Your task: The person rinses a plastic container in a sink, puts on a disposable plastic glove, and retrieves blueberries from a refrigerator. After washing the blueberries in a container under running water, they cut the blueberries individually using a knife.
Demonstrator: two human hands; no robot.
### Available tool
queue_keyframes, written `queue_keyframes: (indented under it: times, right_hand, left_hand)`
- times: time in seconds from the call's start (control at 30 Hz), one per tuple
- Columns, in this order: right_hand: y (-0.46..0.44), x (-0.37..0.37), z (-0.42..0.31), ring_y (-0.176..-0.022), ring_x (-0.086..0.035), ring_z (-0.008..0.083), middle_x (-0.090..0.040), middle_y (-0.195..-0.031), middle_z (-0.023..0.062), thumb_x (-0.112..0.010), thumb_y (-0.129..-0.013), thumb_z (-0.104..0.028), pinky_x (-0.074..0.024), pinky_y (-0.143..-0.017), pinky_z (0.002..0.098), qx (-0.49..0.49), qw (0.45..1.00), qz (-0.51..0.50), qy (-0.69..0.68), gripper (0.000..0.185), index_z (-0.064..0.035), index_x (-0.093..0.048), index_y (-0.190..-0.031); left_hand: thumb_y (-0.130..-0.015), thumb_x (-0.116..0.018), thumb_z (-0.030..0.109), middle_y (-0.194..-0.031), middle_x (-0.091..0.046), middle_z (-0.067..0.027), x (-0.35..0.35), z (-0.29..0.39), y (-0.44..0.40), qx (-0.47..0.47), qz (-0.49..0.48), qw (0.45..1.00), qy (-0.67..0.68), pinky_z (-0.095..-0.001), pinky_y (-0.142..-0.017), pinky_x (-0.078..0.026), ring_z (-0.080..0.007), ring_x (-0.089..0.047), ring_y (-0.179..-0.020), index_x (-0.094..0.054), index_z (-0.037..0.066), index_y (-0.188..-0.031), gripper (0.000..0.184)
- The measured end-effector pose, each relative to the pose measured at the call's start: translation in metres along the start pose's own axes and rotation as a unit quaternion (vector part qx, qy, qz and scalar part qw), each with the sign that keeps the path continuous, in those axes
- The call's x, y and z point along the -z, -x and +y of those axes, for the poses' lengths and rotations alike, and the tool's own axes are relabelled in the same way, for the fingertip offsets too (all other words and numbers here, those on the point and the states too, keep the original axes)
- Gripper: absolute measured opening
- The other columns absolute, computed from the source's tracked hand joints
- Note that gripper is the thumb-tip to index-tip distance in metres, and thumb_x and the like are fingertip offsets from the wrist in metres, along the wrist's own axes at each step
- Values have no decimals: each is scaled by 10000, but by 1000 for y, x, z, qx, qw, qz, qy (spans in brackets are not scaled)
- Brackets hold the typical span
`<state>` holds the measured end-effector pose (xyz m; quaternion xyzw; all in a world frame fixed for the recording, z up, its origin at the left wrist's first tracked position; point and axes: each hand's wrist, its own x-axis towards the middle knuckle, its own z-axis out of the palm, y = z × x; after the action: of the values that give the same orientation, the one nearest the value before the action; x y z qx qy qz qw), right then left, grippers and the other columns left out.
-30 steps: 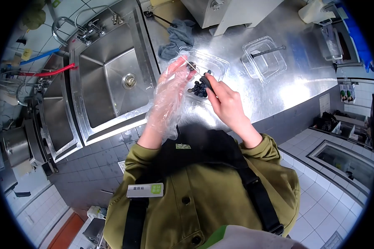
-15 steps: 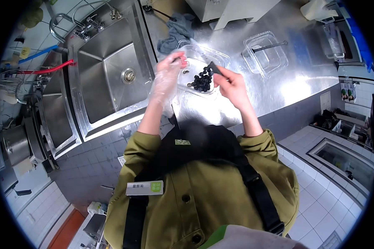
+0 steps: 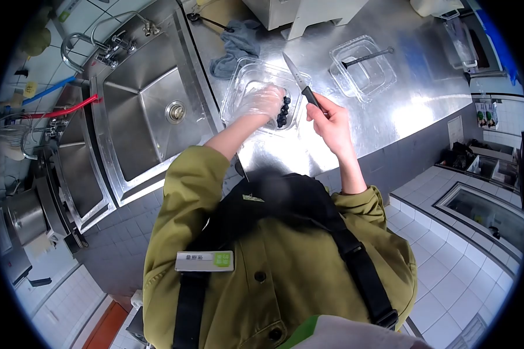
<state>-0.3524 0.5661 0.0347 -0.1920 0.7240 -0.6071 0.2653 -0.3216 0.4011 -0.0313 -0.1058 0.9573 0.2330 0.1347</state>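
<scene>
My left hand point(image 3: 262, 103), in a clear plastic glove, reaches down into a clear plastic container point(image 3: 229, 100). Its fingers are at the dark, round, grape-like fruits point(image 3: 283, 112), and the back of the hand hides part of the pile and most of the fingers. My right hand point(image 3: 330, 123) is bare and closed around the black handle of a small knife point(image 3: 297, 75). The blade points up and away, over the container's right side and clear of the fruits.
Left of the container is a steel sink point(image 3: 151, 110) with taps. A grey-blue cloth point(image 3: 236, 49) lies behind it. To the right, another clear container point(image 3: 361, 78) has a dark-handled utensil point(image 3: 370, 57) across it. A metal appliance point(image 3: 303, 14) stands at the back.
My left hand has moved down and right into the container, onto the fruits. My right hand has drawn the knife away from the fruits, still holding it.
</scene>
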Motion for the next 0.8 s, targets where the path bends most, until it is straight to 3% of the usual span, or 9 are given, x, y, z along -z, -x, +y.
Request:
queue_keyframes:
  times: [0.13,0.23,0.33,0.4,0.47,0.5,0.53,0.63,0.8]
  right_hand:
    - [1,5,-1,-634,-509,65,-569,-691,17,-540,-811,-75,-418,-591,208,-12,1000,4,16,315,38,-541,-1105]
    - [3,8,2,-619,-504,64,-567,-683,18,-541,-811,-78,-415,-576,209,-2,999,24,24,314,35,-542,-1104]
    - [3,9,11,-437,-340,-3,-506,-619,-38,-523,-837,-82,-255,-394,166,26,999,27,3,287,2,-547,-1111]
    - [4,10,14,-442,-339,-3,-509,-624,-37,-527,-835,-84,-258,-398,167,27,999,29,7,287,1,-550,-1108]
    - [6,12,13,-456,-352,0,-512,-628,-34,-534,-832,-86,-271,-412,169,28,999,29,8,289,0,-551,-1107]
    - [8,13,10,-468,-366,5,-514,-630,-33,-539,-830,-86,-283,-423,170,28,999,30,6,292,0,-551,-1108]
    - [11,13,7,-479,-379,9,-516,-631,-31,-544,-827,-87,-294,-434,172,29,999,32,3,294,0,-552,-1108]
    - [21,13,2,-624,-502,57,-567,-694,1,-550,-821,-95,-415,-580,202,45,996,2,75,308,12,-539,-1109]
    - [33,3,-7,-617,-562,127,-588,-704,120,-575,-773,-30,-452,-599,246,133,982,-38,132,332,8,-541,-1101]
  left_hand:
    - [-774,-488,148,-887,-600,-175,-36,-10,-20,-19,79,995,-54,-403,-715,-491,-319,-600,-848,-613,94,-884,175]
    - [-773,-493,144,-889,-599,-168,-32,-15,-23,-26,41,996,-79,-411,-714,-487,-324,-598,-841,-605,106,-892,168]
    - [-747,-523,137,-888,-595,-167,-10,-9,-11,-47,19,995,-83,-418,-709,-478,-324,-598,-816,-593,101,-891,164]
    - [-728,-551,146,-858,-603,-163,-11,-10,-13,-51,29,995,-82,-398,-681,-494,-297,-610,-796,-611,83,-872,168]
    - [-718,-581,146,-830,-608,-143,-21,-24,-14,-56,74,982,166,-363,-669,-494,-251,-611,-766,-606,64,-887,189]
    - [-714,-596,145,-816,-610,-133,-10,-23,-9,-60,93,951,287,-345,-664,-494,-228,-611,-751,-604,55,-894,202]
    - [-754,-601,104,-840,-604,-93,-2,-24,4,-36,18,854,518,-277,-705,-491,-167,-597,-785,-581,8,-946,215]
    - [-778,-590,42,-920,-589,-100,33,-6,40,12,19,637,770,-247,-728,-494,-168,-591,-822,-528,-47,-1024,268]
    - [-780,-575,-3,-936,-570,-133,48,-1,73,7,59,549,833,-209,-760,-495,-172,-588,-849,-457,-88,-1090,343]
